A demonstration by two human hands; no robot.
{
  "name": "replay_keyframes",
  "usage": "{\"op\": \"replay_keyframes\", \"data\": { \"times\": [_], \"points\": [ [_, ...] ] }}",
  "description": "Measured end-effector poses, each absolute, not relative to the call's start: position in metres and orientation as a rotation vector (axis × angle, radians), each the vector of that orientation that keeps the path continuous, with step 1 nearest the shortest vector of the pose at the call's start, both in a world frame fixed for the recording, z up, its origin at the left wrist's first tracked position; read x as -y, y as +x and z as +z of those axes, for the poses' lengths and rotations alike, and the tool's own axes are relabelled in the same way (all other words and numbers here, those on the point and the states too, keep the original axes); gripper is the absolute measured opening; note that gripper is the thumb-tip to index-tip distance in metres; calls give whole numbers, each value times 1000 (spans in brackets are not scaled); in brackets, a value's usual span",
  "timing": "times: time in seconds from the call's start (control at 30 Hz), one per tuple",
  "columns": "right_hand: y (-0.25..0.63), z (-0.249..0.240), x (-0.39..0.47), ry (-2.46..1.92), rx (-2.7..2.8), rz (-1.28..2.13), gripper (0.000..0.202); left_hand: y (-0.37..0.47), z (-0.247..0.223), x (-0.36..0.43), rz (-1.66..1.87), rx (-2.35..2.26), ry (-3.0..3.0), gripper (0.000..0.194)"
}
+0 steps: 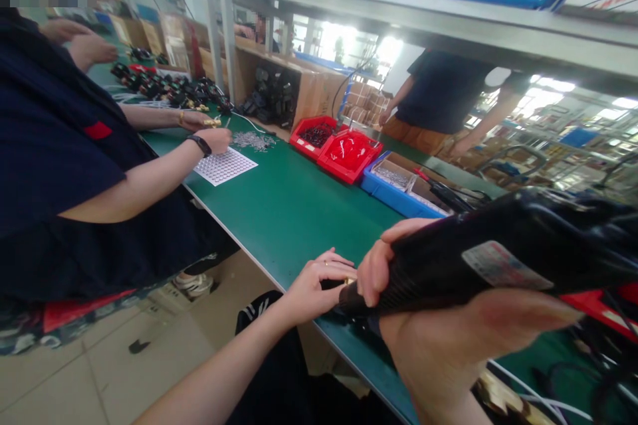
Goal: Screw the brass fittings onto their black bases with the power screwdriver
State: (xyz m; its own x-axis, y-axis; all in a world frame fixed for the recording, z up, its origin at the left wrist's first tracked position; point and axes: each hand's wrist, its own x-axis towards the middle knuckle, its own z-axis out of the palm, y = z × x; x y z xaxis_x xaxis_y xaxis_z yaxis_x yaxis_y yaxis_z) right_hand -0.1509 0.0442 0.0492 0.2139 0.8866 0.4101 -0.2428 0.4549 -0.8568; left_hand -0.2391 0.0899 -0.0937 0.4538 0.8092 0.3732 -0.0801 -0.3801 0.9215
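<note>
A long black power tool point(428, 262) with a silver label slants across the right side, and my right hand point(376, 272) is wrapped round its front part. The tool's tip points down to the left. Just beyond that tip, my left hand point(316, 285) pinches a small brass-coloured piece point(351, 280) over the front edge of the green tabletop point(279, 202). Most of the piece is hidden by my fingers and the tool.
Red bins point(349, 154) and a blue tray point(393, 186) of small parts line the table's back. At left a person's hands point(214, 136) work above a white dotted sheet point(226, 167). Cables point(533, 392) lie at lower right. A metal shelf point(399, 3) spans above.
</note>
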Motion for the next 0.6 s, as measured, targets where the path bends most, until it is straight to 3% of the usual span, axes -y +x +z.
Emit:
{"op": "replay_keyframes", "data": {
  "times": [0.27,0.6],
  "points": [
    [-138,60,-51,-633,1212,1109,64,-239,-98,-90,1109,-627,1700,20],
    [-134,58,-50,-624,1153,951,60,-240,-97,-91,1097,-647,1712,26]
  ]
}}
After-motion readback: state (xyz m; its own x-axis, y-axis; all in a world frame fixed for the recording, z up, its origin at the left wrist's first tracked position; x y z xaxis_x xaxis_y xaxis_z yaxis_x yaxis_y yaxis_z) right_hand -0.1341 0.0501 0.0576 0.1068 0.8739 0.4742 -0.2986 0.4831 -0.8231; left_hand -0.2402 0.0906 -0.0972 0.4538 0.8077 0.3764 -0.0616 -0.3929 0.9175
